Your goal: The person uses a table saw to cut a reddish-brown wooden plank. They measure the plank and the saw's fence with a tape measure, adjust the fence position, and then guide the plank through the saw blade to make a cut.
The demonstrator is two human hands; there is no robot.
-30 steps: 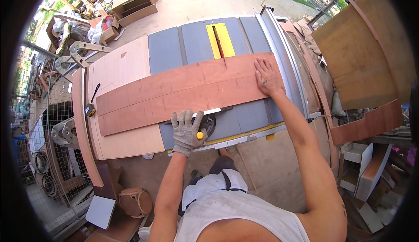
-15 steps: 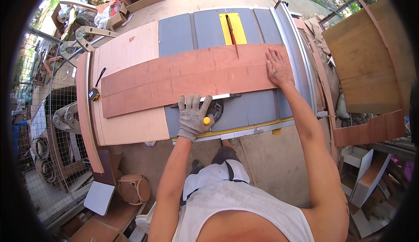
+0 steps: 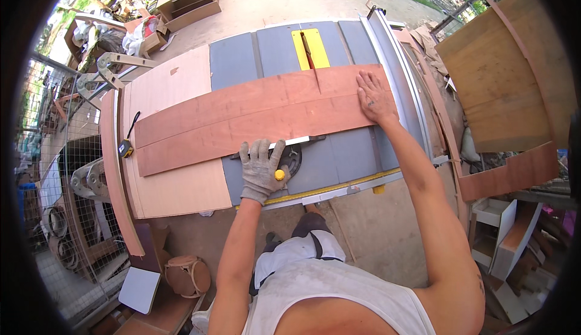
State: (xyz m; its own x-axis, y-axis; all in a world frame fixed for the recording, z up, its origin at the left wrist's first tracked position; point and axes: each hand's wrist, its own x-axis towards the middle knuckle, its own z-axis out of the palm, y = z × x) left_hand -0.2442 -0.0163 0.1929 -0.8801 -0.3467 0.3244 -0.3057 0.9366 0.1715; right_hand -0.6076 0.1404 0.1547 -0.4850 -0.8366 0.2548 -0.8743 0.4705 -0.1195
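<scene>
A long reddish plywood board (image 3: 242, 117) lies crosswise on the grey table saw (image 3: 233, 63), with a pencil-like line along its length. At its far edge, a dark narrow cut (image 3: 318, 83) runs in from the slot of the yellow insert plate (image 3: 319, 48). My left hand (image 3: 261, 175), in a grey work glove, grips the mitre gauge (image 3: 293, 158) at the board's near edge, its fingers over the fence beside the yellow knob (image 3: 279, 175). Bare, my right hand (image 3: 376, 100) presses flat on the board's right end, fingers stretched. The blade below the board is hidden.
A silver rip fence (image 3: 399, 81) stands right of the board. The board's left part lies over a pale plywood side panel (image 3: 181, 193), where a tape measure (image 3: 126, 148) rests. A wire fence (image 3: 72, 117) borders the left; large plywood sheets (image 3: 496, 75) lean at the right.
The board and mitre gauge have slid slightly forward, away from me, with both hands. The cut in the board looks a little longer. The whole view has also shifted slightly.
</scene>
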